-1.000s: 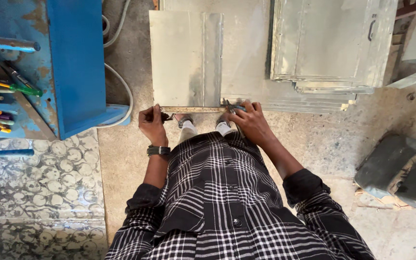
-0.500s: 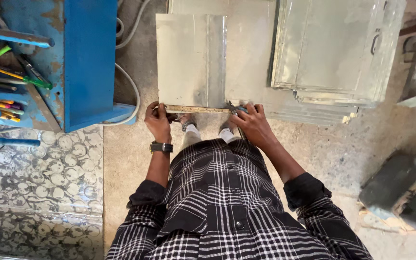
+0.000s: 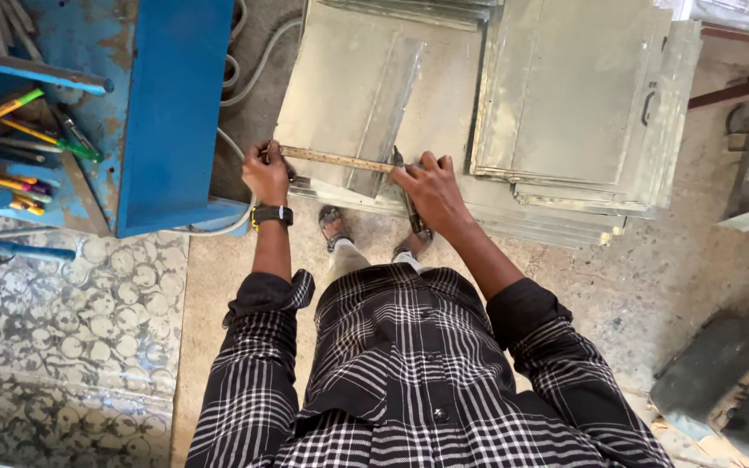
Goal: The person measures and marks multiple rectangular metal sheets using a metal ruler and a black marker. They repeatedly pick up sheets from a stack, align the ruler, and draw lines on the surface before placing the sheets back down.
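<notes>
My left hand [image 3: 267, 173], with a black watch on the wrist, pinches the left end of a long metal ruler [image 3: 335, 159]. The ruler lies across a grey sheet-metal panel [image 3: 340, 95] that has a raised folded strip [image 3: 385, 121] down its middle. My right hand [image 3: 431, 192] presses the ruler's right end onto the panel and also grips a dark hand tool [image 3: 409, 204] that points down toward my feet. I am bent over, in a black-and-white checked shirt.
A stack of grey metal door panels [image 3: 578, 104] lies to the right. A blue metal stand [image 3: 171, 104] with screwdrivers and pliers [image 3: 32, 130] is at the left, white cable [image 3: 236, 221] beside it. Patterned sheet [image 3: 62, 338] covers the floor at the left; dark slabs [image 3: 730, 390] lie at the lower right.
My view has shifted, so the panel and hands now sit higher and closer. The ruler lies a little further up the panel and tilted. Both hands keep their hold.
</notes>
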